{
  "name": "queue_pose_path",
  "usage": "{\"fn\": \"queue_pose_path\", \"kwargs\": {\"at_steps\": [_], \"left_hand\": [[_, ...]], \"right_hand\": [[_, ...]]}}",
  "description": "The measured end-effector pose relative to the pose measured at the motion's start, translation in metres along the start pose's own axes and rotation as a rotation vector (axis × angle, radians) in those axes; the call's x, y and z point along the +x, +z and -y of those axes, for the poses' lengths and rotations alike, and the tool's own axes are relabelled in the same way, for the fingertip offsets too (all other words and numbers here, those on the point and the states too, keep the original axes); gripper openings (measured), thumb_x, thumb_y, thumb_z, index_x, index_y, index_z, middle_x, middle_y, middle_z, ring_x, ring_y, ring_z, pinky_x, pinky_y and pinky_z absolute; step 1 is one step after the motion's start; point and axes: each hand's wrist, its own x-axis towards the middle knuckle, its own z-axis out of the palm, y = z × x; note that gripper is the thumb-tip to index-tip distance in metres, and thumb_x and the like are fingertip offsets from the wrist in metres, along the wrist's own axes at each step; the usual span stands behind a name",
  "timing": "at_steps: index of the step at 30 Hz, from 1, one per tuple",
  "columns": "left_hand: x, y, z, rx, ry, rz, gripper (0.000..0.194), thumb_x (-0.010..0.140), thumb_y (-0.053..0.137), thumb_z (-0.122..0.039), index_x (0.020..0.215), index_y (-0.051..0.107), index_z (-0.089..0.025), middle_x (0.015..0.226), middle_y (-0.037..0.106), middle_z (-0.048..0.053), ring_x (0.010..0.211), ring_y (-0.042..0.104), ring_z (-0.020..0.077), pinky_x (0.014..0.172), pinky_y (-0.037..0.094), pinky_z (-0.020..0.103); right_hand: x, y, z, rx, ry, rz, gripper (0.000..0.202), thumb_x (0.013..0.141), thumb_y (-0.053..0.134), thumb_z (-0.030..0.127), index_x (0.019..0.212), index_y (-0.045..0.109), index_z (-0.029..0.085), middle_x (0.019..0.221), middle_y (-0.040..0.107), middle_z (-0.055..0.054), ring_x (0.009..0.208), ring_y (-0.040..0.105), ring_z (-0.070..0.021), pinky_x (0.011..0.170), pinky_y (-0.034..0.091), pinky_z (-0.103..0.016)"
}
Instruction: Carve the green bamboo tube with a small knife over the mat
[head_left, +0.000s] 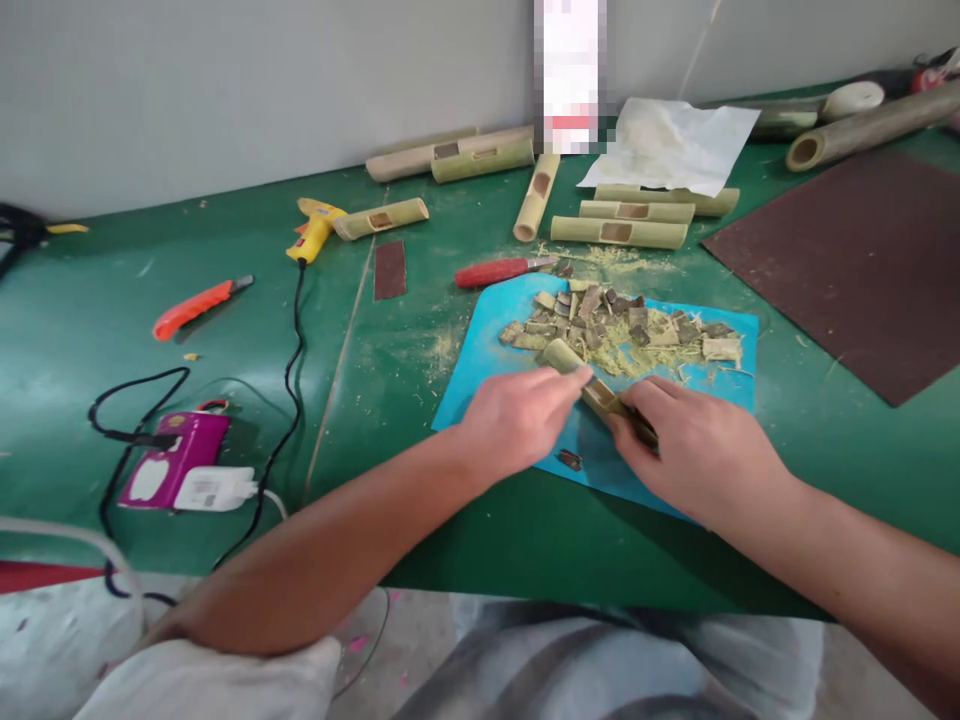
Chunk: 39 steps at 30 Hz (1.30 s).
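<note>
A short bamboo tube (564,357) with an opening cut in its side lies slanted over a blue sheet (469,370). My right hand (694,450) is closed round the tube's near end. My left hand (521,415) is pinched at the tube's opening, its fingertips on a small dark thing too hidden to make out. Beyond the tube, bamboo chips (592,308) and pale shavings (637,350) are heaped on the sheet. One dark chip (570,459) lies between my hands, near the sheet's front edge.
A red-handled knife (491,272) lies behind the sheet. Cut bamboo tubes (619,233) line the back. Leftward are a yellow glue gun (313,232), an orange cutter (193,309) and a purple power strip (176,460) with cables. A brown sheet (855,270) lies right.
</note>
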Motion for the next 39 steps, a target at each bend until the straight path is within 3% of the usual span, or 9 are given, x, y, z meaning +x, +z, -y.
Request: {"fn": "queue_pose_path", "kwargs": {"at_steps": [7, 12, 16, 19, 30, 34, 39], "left_hand": [[0.004, -0.003, 0.008, -0.088, -0.102, 0.011, 0.031, 0.102, 0.05, -0.024, 0.122, 0.071, -0.012, 0.084, 0.075, 0.007, 0.071, 0.07, 0.0135, 0.066, 0.056, 0.023], [0.002, -0.001, 0.009, -0.034, -0.127, -0.044, 0.03, 0.101, 0.051, -0.023, 0.121, 0.072, -0.013, 0.099, 0.077, 0.01, 0.085, 0.073, 0.0173, 0.075, 0.058, 0.026], [-0.001, -0.001, 0.005, -0.036, -0.079, 0.045, 0.032, 0.102, 0.05, -0.025, 0.125, 0.069, -0.014, 0.088, 0.076, 0.007, 0.075, 0.071, 0.0153, 0.068, 0.057, 0.024], [-0.001, -0.003, 0.005, -0.049, -0.134, 0.007, 0.031, 0.102, 0.05, -0.024, 0.122, 0.071, -0.013, 0.092, 0.076, 0.008, 0.078, 0.071, 0.015, 0.071, 0.057, 0.024], [0.001, -0.004, 0.008, -0.073, -0.078, 0.042, 0.032, 0.102, 0.05, -0.025, 0.123, 0.071, -0.014, 0.085, 0.075, 0.007, 0.072, 0.069, 0.0136, 0.067, 0.056, 0.023], [0.003, -0.005, 0.007, -0.091, -0.158, -0.004, 0.03, 0.101, 0.051, -0.022, 0.12, 0.072, -0.014, 0.092, 0.077, 0.008, 0.076, 0.07, 0.0142, 0.072, 0.057, 0.024], [0.002, -0.005, 0.007, -0.063, -0.149, -0.001, 0.031, 0.101, 0.05, -0.023, 0.122, 0.071, -0.014, 0.089, 0.076, 0.007, 0.075, 0.07, 0.0144, 0.07, 0.057, 0.024]], "right_hand": [[0.002, 0.0, -0.002, 0.029, 0.017, 0.025, 0.03, 0.095, 0.046, 0.035, 0.082, 0.066, 0.017, 0.076, 0.066, -0.004, 0.056, 0.051, -0.0138, 0.051, 0.022, -0.03], [0.001, 0.0, -0.002, 0.027, 0.002, -0.016, 0.028, 0.094, 0.047, 0.035, 0.081, 0.065, 0.018, 0.075, 0.066, -0.004, 0.055, 0.051, -0.0135, 0.051, 0.022, -0.03], [0.001, 0.0, -0.002, 0.022, 0.002, 0.002, 0.027, 0.093, 0.048, 0.034, 0.081, 0.066, 0.018, 0.074, 0.066, -0.004, 0.054, 0.05, -0.0131, 0.051, 0.022, -0.031], [0.001, 0.0, -0.002, 0.026, 0.011, 0.009, 0.026, 0.093, 0.049, 0.034, 0.083, 0.066, 0.018, 0.076, 0.067, -0.003, 0.054, 0.05, -0.0126, 0.051, 0.021, -0.03], [0.001, -0.001, 0.0, 0.017, 0.012, 0.034, 0.029, 0.094, 0.047, 0.035, 0.078, 0.064, 0.018, 0.073, 0.065, -0.003, 0.055, 0.05, -0.013, 0.052, 0.021, -0.03], [0.001, -0.002, 0.0, 0.022, 0.016, 0.035, 0.028, 0.095, 0.047, 0.035, 0.081, 0.065, 0.018, 0.075, 0.066, -0.003, 0.057, 0.051, -0.0132, 0.051, 0.021, -0.03], [0.0, 0.0, -0.001, 0.028, 0.007, 0.01, 0.03, 0.095, 0.046, 0.035, 0.079, 0.064, 0.018, 0.074, 0.065, -0.003, 0.055, 0.049, -0.0126, 0.05, 0.02, -0.03]]}}
